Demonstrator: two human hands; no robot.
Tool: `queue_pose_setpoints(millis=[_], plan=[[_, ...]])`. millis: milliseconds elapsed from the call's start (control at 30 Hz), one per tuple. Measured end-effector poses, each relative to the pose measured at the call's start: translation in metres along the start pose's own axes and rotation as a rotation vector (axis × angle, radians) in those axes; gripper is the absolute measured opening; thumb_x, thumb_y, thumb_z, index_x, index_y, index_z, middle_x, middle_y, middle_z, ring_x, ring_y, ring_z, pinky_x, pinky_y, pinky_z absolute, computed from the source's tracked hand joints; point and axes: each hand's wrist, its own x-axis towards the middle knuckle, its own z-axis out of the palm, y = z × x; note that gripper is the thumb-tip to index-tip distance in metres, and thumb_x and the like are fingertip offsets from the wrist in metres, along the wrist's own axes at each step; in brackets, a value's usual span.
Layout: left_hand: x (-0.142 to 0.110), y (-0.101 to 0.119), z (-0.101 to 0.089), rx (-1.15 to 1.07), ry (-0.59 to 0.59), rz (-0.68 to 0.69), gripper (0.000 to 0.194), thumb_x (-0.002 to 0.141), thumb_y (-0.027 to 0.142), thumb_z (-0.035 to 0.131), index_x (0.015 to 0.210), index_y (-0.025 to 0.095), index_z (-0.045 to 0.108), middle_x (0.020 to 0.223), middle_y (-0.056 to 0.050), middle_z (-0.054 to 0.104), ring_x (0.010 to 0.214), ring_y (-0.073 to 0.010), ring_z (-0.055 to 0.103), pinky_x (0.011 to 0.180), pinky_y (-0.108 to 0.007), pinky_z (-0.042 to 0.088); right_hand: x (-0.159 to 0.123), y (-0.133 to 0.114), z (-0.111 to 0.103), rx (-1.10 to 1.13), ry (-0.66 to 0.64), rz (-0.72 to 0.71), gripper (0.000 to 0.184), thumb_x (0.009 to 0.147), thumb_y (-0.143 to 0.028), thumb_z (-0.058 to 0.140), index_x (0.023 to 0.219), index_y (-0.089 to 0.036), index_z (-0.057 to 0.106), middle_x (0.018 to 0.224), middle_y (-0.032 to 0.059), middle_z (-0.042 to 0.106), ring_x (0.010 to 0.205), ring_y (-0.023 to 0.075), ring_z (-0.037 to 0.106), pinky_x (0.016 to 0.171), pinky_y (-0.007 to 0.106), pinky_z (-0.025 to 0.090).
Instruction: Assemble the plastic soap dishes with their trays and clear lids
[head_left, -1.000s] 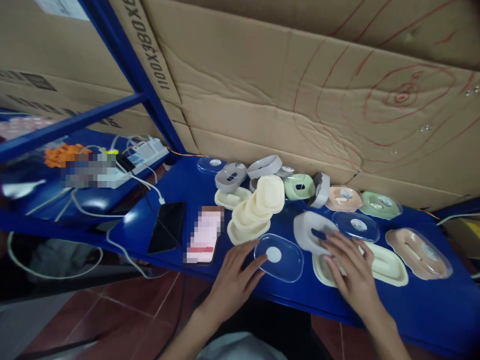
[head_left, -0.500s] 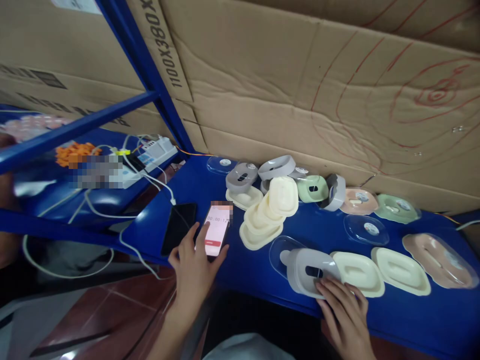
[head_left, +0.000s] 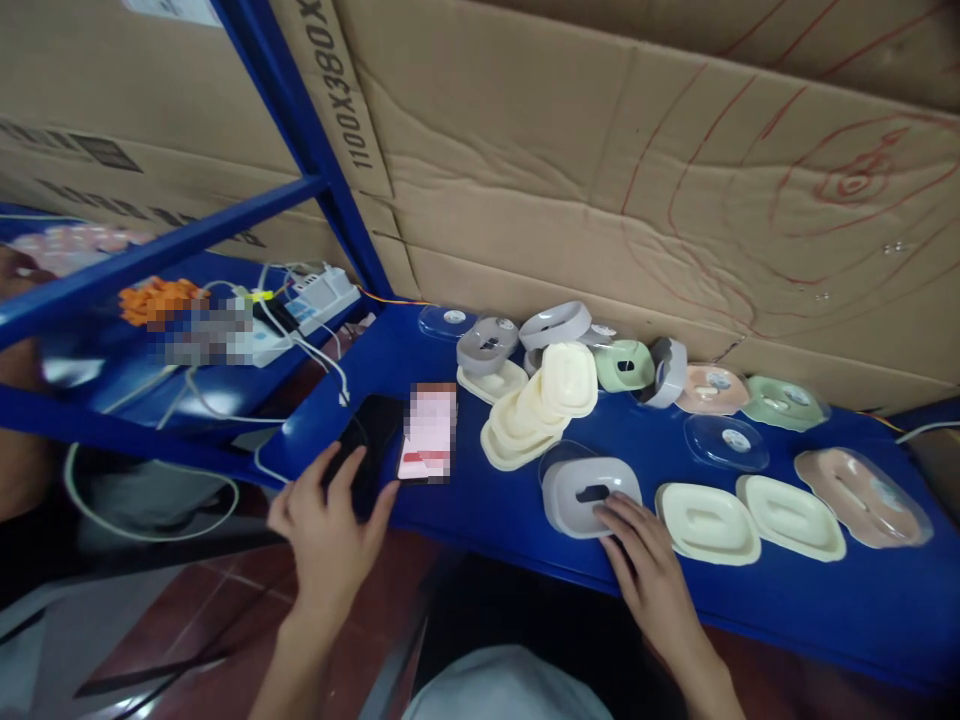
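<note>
My left hand [head_left: 335,525] has its fingers spread over the lower end of a dark-screened phone [head_left: 376,425]. Its thumb points toward a second phone [head_left: 431,425] with a lit pink screen. Whether the fingertips touch the dark phone I cannot tell. My right hand [head_left: 649,560] grips the near right edge of a grey plastic box shell [head_left: 566,500] with a dark slot, which lies on the blue tabletop. A clear lid [head_left: 564,452] shows partly behind that shell. Right of it lie two cream oval trays, one nearer [head_left: 709,520] and one farther right [head_left: 791,515].
Behind are a cream tray stack [head_left: 517,430], grey shells [head_left: 487,345], a green shell [head_left: 626,365] and clear lids [head_left: 726,442]. Pink [head_left: 862,495] and green [head_left: 787,400] lidded pieces lie right. A blue frame [head_left: 300,110], power strip [head_left: 322,300], cables and another person's arm [head_left: 19,440] are left.
My left hand has moved left, from the lit phone to the dark one. My right hand has shifted the grey shell a little left. The cable end now lies apart from the dark phone.
</note>
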Motion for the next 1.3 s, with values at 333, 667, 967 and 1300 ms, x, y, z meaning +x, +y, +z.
queue_pose_setpoints(millis=[333, 667, 967, 1300], plan=[[0.015, 0.032, 0.013, -0.329, -0.15, 0.382, 0.035, 0.095, 0.012, 0.07, 0.128, 0.024, 0.067, 0.126, -0.011, 0.07, 0.116, -0.0279, 0.068, 0.104, -0.045, 0.053, -0.001, 0.006, 0.004, 0.026, 0.035, 0.053, 0.036, 0.107, -0.026, 0.058, 0.142, -0.025, 0.067, 0.142, 0.0075, 0.069, 0.133, 0.0254, 0.067, 0.105, 0.038, 0.059], [0.016, 0.038, 0.016, -0.309, -0.234, 0.277, 0.03, 0.101, 0.014, 0.063, 0.129, 0.023, 0.067, 0.129, -0.012, 0.07, 0.118, -0.0264, 0.068, 0.099, -0.041, 0.058, 0.012, 0.005, 0.011, 0.116, 0.168, 0.176, 0.034, 0.103, -0.024, 0.063, 0.137, -0.028, 0.069, 0.134, 0.0079, 0.072, 0.125, 0.0294, 0.068, 0.104, 0.047, 0.055], [0.024, 0.058, 0.022, -0.497, -0.292, 0.209, 0.044, 0.098, 0.015, 0.068, 0.138, 0.027, 0.057, 0.136, -0.012, 0.065, 0.126, -0.0273, 0.065, 0.105, -0.046, 0.058, 0.021, -0.01, 0.007, 0.089, 0.231, 0.298, 0.031, 0.102, -0.022, 0.063, 0.133, -0.025, 0.071, 0.129, 0.009, 0.074, 0.121, 0.0294, 0.069, 0.104, 0.047, 0.054], [0.029, 0.011, 0.008, -0.59, -0.113, 0.118, 0.077, 0.084, 0.0, 0.074, 0.151, 0.032, 0.052, 0.137, -0.011, 0.065, 0.12, -0.0276, 0.07, 0.096, -0.048, 0.062, 0.031, -0.012, 0.028, 0.168, 0.408, 0.564, 0.032, 0.104, -0.042, 0.063, 0.126, -0.022, 0.072, 0.127, 0.0147, 0.073, 0.12, 0.0351, 0.069, 0.103, 0.054, 0.052]])
